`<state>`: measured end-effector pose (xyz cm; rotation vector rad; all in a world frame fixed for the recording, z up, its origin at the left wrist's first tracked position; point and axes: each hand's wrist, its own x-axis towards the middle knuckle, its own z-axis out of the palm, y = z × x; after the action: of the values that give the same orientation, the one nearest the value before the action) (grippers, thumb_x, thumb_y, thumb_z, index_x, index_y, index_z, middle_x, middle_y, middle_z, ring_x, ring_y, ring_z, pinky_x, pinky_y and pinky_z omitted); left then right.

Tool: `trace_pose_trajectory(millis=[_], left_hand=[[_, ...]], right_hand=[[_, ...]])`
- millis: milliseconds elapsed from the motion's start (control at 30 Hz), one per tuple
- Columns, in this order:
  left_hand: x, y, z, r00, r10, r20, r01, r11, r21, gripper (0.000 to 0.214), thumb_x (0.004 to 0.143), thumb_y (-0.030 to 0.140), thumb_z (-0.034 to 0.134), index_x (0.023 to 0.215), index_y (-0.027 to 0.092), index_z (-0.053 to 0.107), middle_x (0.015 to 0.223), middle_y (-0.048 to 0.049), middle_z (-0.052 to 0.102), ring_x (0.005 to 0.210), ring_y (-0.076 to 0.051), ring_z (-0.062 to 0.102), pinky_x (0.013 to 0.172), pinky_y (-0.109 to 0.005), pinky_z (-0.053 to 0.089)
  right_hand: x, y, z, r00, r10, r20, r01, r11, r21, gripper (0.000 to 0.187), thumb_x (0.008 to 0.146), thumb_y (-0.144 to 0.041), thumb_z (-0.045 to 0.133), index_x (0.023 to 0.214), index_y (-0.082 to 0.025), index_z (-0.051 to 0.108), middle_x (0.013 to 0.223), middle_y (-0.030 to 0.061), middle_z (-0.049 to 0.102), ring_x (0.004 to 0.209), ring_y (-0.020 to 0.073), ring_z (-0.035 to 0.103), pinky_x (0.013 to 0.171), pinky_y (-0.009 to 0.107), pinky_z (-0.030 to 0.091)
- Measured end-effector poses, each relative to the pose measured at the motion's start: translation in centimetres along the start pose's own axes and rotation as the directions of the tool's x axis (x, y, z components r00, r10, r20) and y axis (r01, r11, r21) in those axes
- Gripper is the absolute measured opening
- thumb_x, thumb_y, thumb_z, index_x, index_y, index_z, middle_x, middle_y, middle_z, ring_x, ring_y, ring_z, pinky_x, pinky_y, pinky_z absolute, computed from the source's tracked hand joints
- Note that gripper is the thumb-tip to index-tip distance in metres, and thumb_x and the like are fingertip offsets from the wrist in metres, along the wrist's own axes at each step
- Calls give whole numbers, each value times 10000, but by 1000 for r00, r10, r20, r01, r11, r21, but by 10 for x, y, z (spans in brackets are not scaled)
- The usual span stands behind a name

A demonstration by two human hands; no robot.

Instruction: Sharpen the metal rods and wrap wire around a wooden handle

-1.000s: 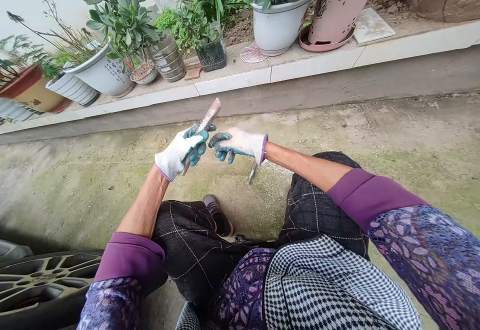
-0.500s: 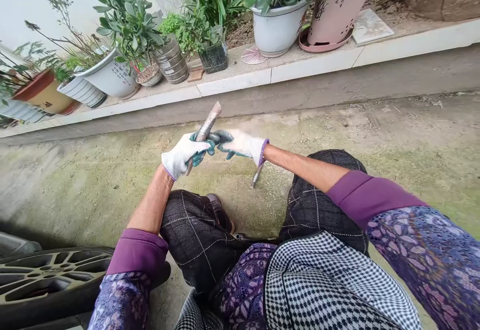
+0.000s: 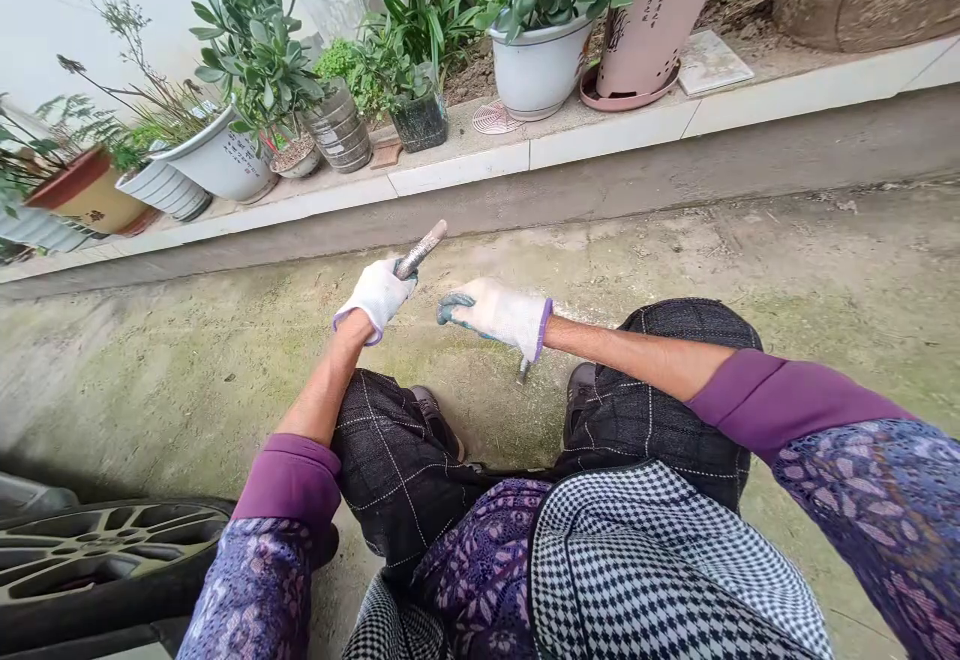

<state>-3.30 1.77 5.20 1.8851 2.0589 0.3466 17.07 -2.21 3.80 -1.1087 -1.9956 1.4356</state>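
Observation:
My left hand [image 3: 377, 292], in a white work glove with a dark green palm, is closed around a thick stick [image 3: 422, 249]. The stick looks silvery and rough along its length, with a paler brownish end pointing up and away to the right. My right hand [image 3: 491, 312], gloved the same way with a purple cuff, is a little to the right, apart from the stick. Its fingers are curled together and point left. From under its wrist sticks the end of a thin grey rod [image 3: 523, 371]; the glove hides the rest of it.
Several potted plants stand along a tiled ledge [image 3: 465, 172], among them a white pot [image 3: 536, 70] and a pink pot [image 3: 651, 25]. A wheel [image 3: 97, 550] is at the lower left. Mossy concrete ground [image 3: 262, 340] lies under my hands.
My hands have come apart; before, they met at the stick. My right hand has drawn back right with the grey rod. The stick has tilted lower, and my left hand has rotated with it.

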Motion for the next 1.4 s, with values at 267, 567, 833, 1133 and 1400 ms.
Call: trace_pose_trajectory(millis=[267, 567, 833, 1133, 1400], left_hand=[[8, 6, 43, 952, 75, 298, -248, 758, 603, 277, 935, 224, 547, 1007, 102, 785, 970, -264, 753, 999, -361, 742, 890, -414, 533], [-18, 29, 56, 830, 252, 498, -492, 751, 440, 222, 921, 304, 616, 1060, 197, 752, 844, -153, 733, 905, -346, 737, 838, -387, 511], [-12, 19, 19, 946, 234, 225, -307, 867, 392, 393, 971, 325, 534, 1319, 212, 675, 1054, -157, 766, 982, -322, 731, 892, -371, 517], [6, -15, 4, 993, 105, -49, -87, 957, 278, 694, 928, 326, 605, 1590, 204, 436, 1160, -123, 772, 1047, -264, 739, 910, -309, 538], [21, -5, 22, 994, -10, 109, -43, 879, 475, 351, 959, 376, 572, 1157, 169, 776, 1062, -157, 789, 1006, -258, 736, 876, -294, 536]], right_hand=[[-3, -4, -25, 998, -48, -49, -9, 609, -793, 321, 1025, -314, 486, 1176, -172, 732, 1001, 155, 783, 854, 267, 704, 645, 325, 349], [50, 54, -60, 975, 17, -221, -158, 751, -642, 297, 987, -290, 525, 1138, -178, 755, 1082, 111, 788, 923, 235, 692, 721, 298, 423], [66, 66, -16, 995, 90, -31, -95, 904, -416, 213, 850, -144, 552, 851, -189, 760, 782, 24, 718, 684, 157, 578, 637, 253, 407], [37, 35, 3, 989, 60, 137, -32, 980, -197, 321, 846, -207, 481, 985, -156, 766, 675, -28, 567, 572, 105, 454, 547, 230, 347], [28, 20, 6, 986, 130, 108, -75, 908, -412, 285, 927, -220, 491, 1021, -162, 754, 772, 11, 675, 613, 118, 519, 582, 236, 361]])
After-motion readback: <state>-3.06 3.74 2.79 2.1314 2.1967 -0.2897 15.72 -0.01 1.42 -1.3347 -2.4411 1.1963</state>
